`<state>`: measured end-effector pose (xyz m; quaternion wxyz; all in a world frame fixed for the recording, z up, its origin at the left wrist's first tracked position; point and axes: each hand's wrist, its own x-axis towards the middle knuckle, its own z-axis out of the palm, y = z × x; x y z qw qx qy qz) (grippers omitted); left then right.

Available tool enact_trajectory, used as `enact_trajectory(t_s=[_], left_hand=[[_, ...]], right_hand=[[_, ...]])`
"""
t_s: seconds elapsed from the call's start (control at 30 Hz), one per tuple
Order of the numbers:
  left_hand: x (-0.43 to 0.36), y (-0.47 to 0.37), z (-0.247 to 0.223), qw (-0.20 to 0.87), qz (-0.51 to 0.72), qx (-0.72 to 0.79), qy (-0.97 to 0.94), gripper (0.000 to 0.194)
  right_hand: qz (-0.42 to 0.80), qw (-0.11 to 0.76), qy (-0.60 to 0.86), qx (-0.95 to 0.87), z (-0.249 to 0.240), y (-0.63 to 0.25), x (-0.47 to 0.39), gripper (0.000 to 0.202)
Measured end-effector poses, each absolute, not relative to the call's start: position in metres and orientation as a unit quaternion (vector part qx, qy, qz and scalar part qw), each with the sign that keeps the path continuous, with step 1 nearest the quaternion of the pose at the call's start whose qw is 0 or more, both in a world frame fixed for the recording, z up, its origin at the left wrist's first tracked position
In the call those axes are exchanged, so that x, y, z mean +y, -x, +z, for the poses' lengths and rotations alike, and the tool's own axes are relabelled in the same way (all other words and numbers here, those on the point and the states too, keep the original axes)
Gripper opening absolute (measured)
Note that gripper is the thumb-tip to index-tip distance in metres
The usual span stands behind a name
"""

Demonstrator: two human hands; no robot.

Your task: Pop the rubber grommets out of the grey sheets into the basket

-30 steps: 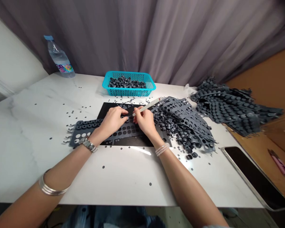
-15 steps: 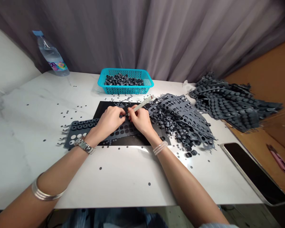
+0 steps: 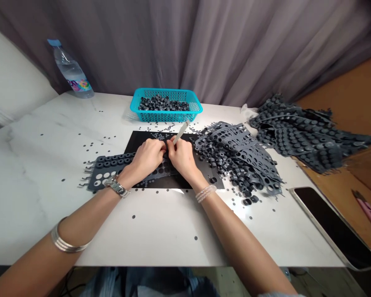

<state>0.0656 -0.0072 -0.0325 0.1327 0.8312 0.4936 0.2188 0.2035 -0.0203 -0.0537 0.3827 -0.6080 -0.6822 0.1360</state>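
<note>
My left hand [image 3: 150, 156] is closed over the far edge of a dark grey rubber-like sheet [image 3: 92, 181] with rows of raised rings and punched round holes. Its fingertips pinch at the sheet; the exact spot is hidden. My right hand [image 3: 182, 156] grips a slim, pale, stick-like tool [image 3: 181, 132], whose upper end points up and away. The tool's lower end is hidden between my hands, which almost touch. Beneath the sheet lies a black mat [image 3: 200, 175], sprinkled with small grey discs near its far edge.
A turquoise basket [image 3: 166, 116] of dark rings stands behind the mat. To the right lie loose rings [image 3: 243, 179], punched-out sheets [image 3: 247, 144], a heap of unpunched sheets [image 3: 309, 132], a phone [image 3: 334, 227] and a pink cutter [image 3: 369, 212]. A water bottle [image 3: 74, 74] stands back left.
The pale tool has tilted more upright, and my right hand has turned with it. My left fingers have curled in closer to the sheet. The whole view has shifted slightly.
</note>
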Motion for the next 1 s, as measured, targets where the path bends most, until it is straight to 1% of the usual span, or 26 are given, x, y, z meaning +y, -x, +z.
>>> enact_trajectory(t_s=[0.03,0.1,0.17,0.2,0.27,0.33,0.4,0.5,0.63,0.77,0.83,0.93,1.0], left_hand=[[-0.006,-0.062,-0.034,0.147,0.251,0.485,-0.824,0.019],[-0.003,-0.051,-0.035,0.204,0.357,0.492,-0.767,0.014],[0.001,-0.040,-0.036,0.318,0.463,0.511,-0.651,0.017],[0.002,-0.035,-0.035,0.388,0.495,0.511,-0.586,0.019],[0.002,-0.031,-0.033,0.520,0.516,0.483,-0.480,0.016],[0.001,-0.032,-0.029,0.616,0.508,0.443,-0.409,0.007],[-0.001,-0.035,-0.025,0.683,0.495,0.411,-0.347,0.002],[0.000,-0.040,-0.022,0.756,0.474,0.372,-0.255,0.010],[-0.003,-0.040,-0.024,0.798,0.470,0.334,-0.175,0.012],[-0.009,-0.040,-0.022,0.800,0.473,0.349,-0.125,0.011],[-0.002,-0.042,-0.013,0.798,0.475,0.354,-0.109,0.013],[0.037,-0.050,0.019,0.751,0.509,0.386,-0.166,0.022],[0.077,-0.056,0.048,0.648,0.545,0.434,-0.308,0.020]], right_hand=[[0.143,0.387,0.611,-0.675,-0.054,-0.204,-0.020,0.022],[0.162,0.402,0.610,-0.664,-0.054,-0.206,-0.020,0.023],[0.188,0.420,0.599,-0.656,-0.054,-0.208,-0.020,0.024],[0.203,0.432,0.592,-0.649,-0.054,-0.209,-0.021,0.025],[0.235,0.466,0.582,-0.623,-0.055,-0.211,-0.021,0.029],[0.260,0.510,0.575,-0.584,-0.055,-0.214,-0.021,0.033],[0.276,0.548,0.571,-0.545,-0.055,-0.219,-0.020,0.035],[0.290,0.579,0.569,-0.506,-0.056,-0.225,-0.018,0.037],[0.307,0.608,0.556,-0.477,-0.057,-0.229,-0.016,0.033],[0.320,0.618,0.546,-0.466,-0.059,-0.229,-0.016,0.034],[0.323,0.618,0.546,-0.465,-0.058,-0.229,-0.016,0.035],[0.329,0.613,0.545,-0.468,-0.057,-0.228,-0.016,0.036],[0.334,0.610,0.544,-0.469,-0.056,-0.227,-0.017,0.036]])
